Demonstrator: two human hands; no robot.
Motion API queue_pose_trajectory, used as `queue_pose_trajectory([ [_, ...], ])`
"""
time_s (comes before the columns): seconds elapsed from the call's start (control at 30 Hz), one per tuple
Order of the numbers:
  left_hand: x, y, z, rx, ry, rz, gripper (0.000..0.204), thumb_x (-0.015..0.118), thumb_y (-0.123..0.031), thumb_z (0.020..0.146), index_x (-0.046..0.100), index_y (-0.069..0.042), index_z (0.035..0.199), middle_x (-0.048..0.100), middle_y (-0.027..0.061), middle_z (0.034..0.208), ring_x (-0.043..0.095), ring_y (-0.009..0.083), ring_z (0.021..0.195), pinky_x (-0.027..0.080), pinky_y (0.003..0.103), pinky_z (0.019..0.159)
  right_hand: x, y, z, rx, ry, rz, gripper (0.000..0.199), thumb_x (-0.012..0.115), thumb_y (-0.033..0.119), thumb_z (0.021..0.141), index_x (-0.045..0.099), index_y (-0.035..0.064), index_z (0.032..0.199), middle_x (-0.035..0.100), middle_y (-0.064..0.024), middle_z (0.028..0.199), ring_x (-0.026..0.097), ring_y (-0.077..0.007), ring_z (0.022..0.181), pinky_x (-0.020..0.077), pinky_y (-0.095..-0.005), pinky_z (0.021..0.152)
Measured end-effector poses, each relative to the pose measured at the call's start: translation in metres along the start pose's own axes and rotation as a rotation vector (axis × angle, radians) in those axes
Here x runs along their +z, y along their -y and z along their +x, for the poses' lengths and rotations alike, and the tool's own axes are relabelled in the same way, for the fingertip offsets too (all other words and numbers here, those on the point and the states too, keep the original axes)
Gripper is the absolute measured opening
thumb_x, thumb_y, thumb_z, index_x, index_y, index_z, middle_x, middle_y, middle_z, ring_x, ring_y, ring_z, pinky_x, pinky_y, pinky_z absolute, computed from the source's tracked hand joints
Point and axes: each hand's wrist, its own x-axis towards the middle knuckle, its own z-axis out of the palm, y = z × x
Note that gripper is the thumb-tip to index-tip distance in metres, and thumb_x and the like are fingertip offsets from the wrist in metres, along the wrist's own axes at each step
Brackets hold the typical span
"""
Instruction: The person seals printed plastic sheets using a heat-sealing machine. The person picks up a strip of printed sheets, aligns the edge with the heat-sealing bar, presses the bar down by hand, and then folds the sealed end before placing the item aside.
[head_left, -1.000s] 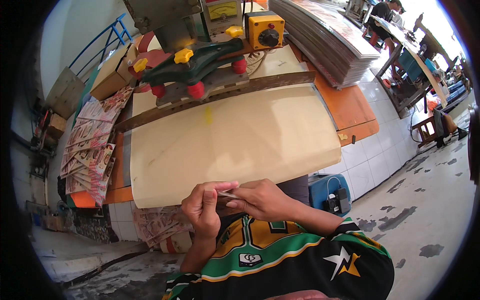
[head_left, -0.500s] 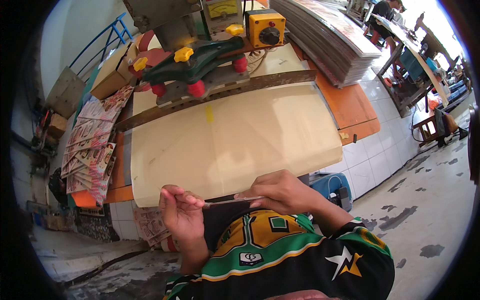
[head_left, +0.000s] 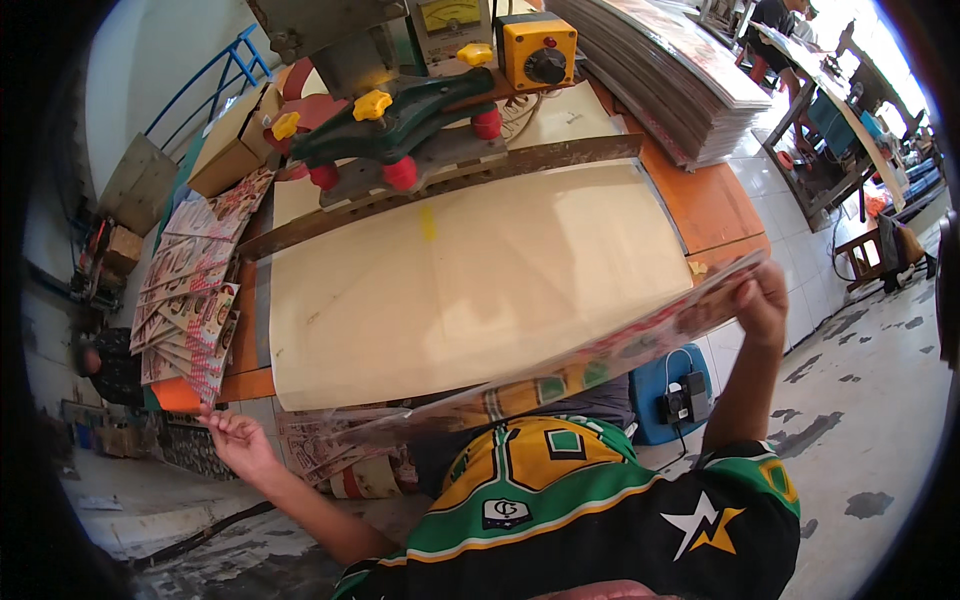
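My right hand (head_left: 762, 303) is closed on one end of a long, see-through plastic film (head_left: 645, 335) with red print near that end. The film slants down leftward along the table's front edge, and my shirt shows through it. At the lower left, my left hand (head_left: 238, 440) has its fingers apart, with the fingertips by the bottom corner of a fanned pile of printed packets (head_left: 185, 315). Whether they touch a packet is hard to make out. Between my hands and a press lies a cream sheet (head_left: 470, 290) on the tabletop.
The press has a dark green clamp (head_left: 390, 135) with yellow knobs, red feet, and a metal bar (head_left: 560, 155) across the table. Beside it sit a yellow control box (head_left: 537, 55) and a tall stack of sheets (head_left: 660, 80). A cardboard box (head_left: 235, 140) stands left. People are in the background.
My right hand has moved right and up, holding the film, which now stretches across the front. My left hand has left the middle and gone left to the packets.
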Motion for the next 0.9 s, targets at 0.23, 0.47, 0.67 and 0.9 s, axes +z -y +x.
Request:
queue_pose_trajectory([
  [0.23, -0.178, -0.216, 0.057, 0.331, -0.374, 0.071, 0.034, 0.052, -0.024, 0.110, 0.064, 0.001, 0.129, 0.070, 0.0090, 0.093, 0.065, 0.0166, 0.076, 0.056, 0.025, 0.060, -0.204, -0.005, -0.006, 0.025, -0.421, 0.031, 0.033, 0.062, 0.035, 0.105, 0.060, 0.0043, 0.117, 0.063, -0.0014, 0.102, 0.062, -0.0127, 0.095, 0.0496, -0.0318, 0.089],
  [0.47, -0.194, -0.222, 0.055, 0.448, -0.514, 0.280, 0.036, 0.052, -0.028, 0.110, 0.065, -0.001, 0.130, 0.072, 0.0082, 0.093, 0.067, 0.0157, 0.079, 0.056, 0.024, 0.059, -0.259, 0.004, 0.010, 0.110, -0.229, 0.058, 0.036, 0.056, 0.032, 0.108, 0.057, 0.0038, 0.131, 0.063, -0.0041, 0.115, 0.062, -0.0144, 0.106, 0.0496, -0.0333, 0.093],
  [0.67, -0.092, -0.121, 0.042, 0.133, -0.363, 0.856, 0.042, 0.061, -0.033, 0.106, 0.063, -0.003, 0.136, 0.065, 0.0000, 0.084, 0.058, 0.0072, 0.071, 0.051, 0.022, 0.062, -0.264, 0.002, 0.025, 0.010, -0.148, 0.178, 0.045, 0.053, 0.031, 0.108, 0.052, -0.0019, 0.138, 0.065, -0.0107, 0.123, 0.064, -0.0183, 0.113, 0.0517, -0.0355, 0.098],
  [0.9, 0.016, -0.040, 0.017, 0.150, -0.198, 1.592, 0.044, 0.063, -0.028, 0.105, 0.059, -0.006, 0.144, 0.066, 0.0018, 0.095, 0.059, 0.0071, 0.083, 0.047, 0.024, 0.074, -0.221, -0.011, 0.031, -0.014, -0.394, 0.119, 0.050, 0.053, 0.033, 0.108, 0.050, -0.0030, 0.143, 0.062, -0.0124, 0.133, 0.061, -0.0209, 0.122, 0.0498, -0.0373, 0.104],
])
